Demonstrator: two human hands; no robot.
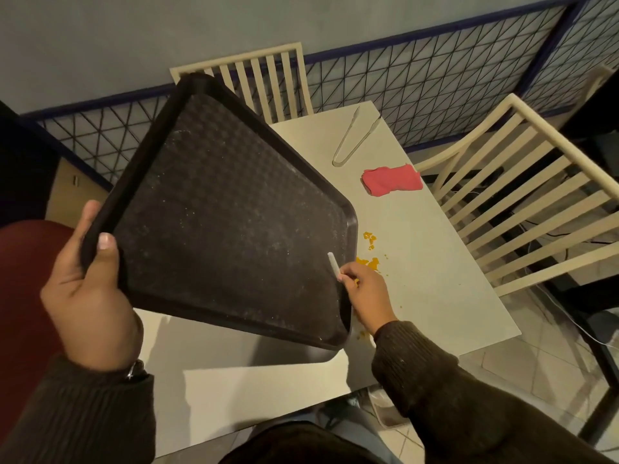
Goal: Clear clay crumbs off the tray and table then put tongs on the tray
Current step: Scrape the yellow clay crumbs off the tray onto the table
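Note:
A dark, dusty tray (227, 209) is lifted off the table and tilted, its right edge lowest. My left hand (88, 293) grips its near left rim, thumb over the edge. My right hand (366, 293) pinches a small white stick (334, 266) against the tray's lower right part. Orange clay crumbs (370, 252) lie scattered on the white table (435, 256) just right of the tray and around my right hand. Metal tongs (351, 139) lie at the far end of the table.
A pink cloth (392, 180) lies on the table near the tongs. Cream slatted chairs stand at the far end (264, 75) and the right side (522, 195). A dark red seat (23, 279) is at the left. A wire fence (435, 78) runs behind.

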